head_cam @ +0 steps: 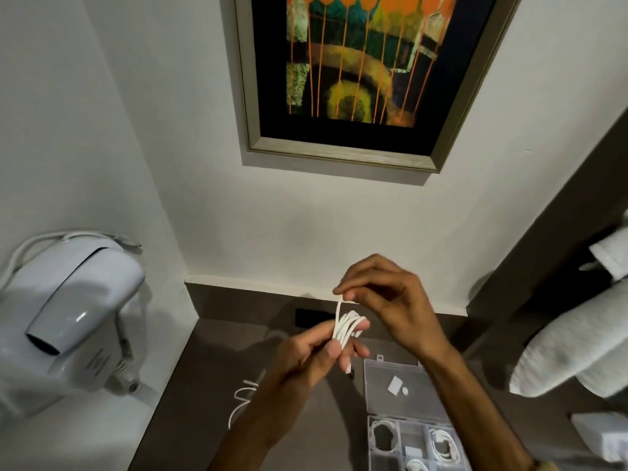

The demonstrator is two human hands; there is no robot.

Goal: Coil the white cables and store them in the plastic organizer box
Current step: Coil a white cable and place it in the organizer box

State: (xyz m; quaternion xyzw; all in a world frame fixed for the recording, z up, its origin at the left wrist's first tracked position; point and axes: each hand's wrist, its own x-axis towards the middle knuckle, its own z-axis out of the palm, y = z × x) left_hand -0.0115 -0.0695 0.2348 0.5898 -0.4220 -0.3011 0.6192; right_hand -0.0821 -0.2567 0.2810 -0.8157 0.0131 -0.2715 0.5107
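A white cable (347,326) is looped several times around the fingers of my left hand (307,360), which grips the bundle above the brown counter. My right hand (380,295) pinches the cable's free end just above the loops. Below and to the right, the clear plastic organizer box (413,443) lies open, its lid (394,390) folded back. Coiled white cables (441,443) rest in two of its compartments. Another loose white cable (243,399) lies on the counter left of my left forearm.
A white wall-mounted hair dryer (68,311) hangs at the left. Rolled white towels (577,345) sit at the right, with a white box (601,433) below them. A framed painting (356,73) hangs on the wall behind the counter (204,385). A dark socket plate (309,317) sits at the counter's back.
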